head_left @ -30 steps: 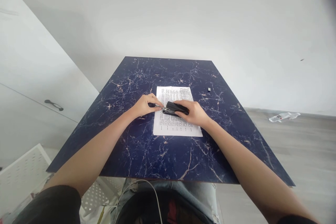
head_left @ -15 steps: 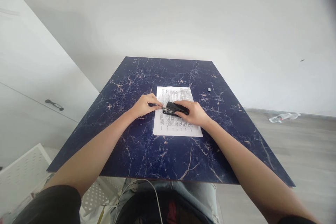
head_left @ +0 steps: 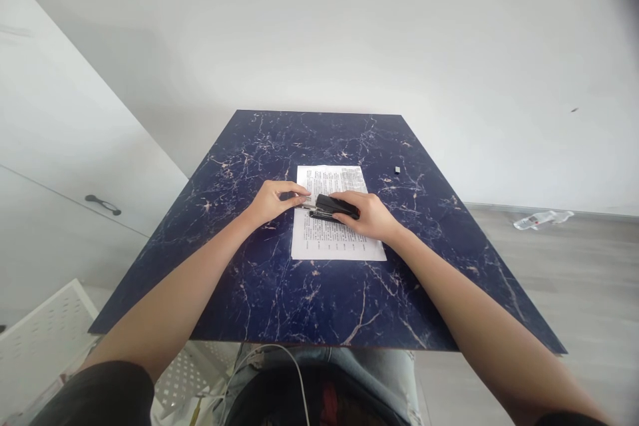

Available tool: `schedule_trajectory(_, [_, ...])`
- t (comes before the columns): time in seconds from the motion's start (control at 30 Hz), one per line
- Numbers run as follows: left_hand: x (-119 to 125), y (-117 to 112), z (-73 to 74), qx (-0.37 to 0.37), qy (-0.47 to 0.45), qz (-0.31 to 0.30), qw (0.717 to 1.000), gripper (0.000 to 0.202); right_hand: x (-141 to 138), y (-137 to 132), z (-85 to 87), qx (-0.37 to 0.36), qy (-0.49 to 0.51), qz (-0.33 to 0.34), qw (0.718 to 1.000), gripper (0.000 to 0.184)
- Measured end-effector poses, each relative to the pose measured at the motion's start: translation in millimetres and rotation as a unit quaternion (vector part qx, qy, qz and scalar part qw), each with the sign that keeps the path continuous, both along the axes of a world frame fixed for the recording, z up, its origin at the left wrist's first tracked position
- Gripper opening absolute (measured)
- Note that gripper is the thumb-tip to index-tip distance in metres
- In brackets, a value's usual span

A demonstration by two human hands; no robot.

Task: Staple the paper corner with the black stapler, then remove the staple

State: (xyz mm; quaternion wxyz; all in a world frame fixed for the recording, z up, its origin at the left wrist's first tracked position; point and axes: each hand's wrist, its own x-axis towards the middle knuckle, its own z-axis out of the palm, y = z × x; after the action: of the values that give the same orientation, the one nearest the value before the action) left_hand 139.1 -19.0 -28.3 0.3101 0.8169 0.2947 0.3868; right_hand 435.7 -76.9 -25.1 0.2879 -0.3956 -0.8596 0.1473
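Observation:
A black stapler (head_left: 337,206) lies over a printed sheet of paper (head_left: 339,249), its handle at an angle to its base. My right hand (head_left: 369,213) wraps round its rear part, fingers above and thumb along the near side. From the stapler's front end a thin metal piece (head_left: 302,206) sticks out to the left. My left hand (head_left: 277,200) is right beside it, thumb and forefinger pinched close together just over the metal piece. Whatever is between those fingertips is too small to make out.
The paper rests on a dark blue marbled table (head_left: 309,306). A small grey block (head_left: 397,170) sits toward the far right. Off the right side, a clear plastic package (head_left: 542,219) lies on the floor. A white cable (head_left: 294,363) hangs by my lap, below the near edge.
The left fingertips have shifted slightly up off the metal piece, and more of that piece shows at the stapler's front. My right hand keeps its hold on the stapler.

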Motion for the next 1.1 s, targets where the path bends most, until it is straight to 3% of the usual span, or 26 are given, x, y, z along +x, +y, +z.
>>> schedule_trajectory(0.43, [4.9, -3.4, 3.5, 0.057, 0.012, -0.011, 0.998, 0.017, -1.0, 0.2, -0.6, -0.001, 0.010, 0.002, 1.000, 0.042])
schedule_trajectory(0.73, [5.1, -3.4, 2.4, 0.058, 0.054, -0.008, 0.997, 0.014, -0.9, -0.5, 3.0, -0.013, 0.013, 0.007, 1.000, 0.041])
schedule_trajectory(1.1, [5.0, -7.1, 2.8, 0.146, 0.068, -0.018, 0.987, 0.014, 0.0, 0.2, 2.0, -0.011, 0.010, 0.008, 1.000, 0.042])
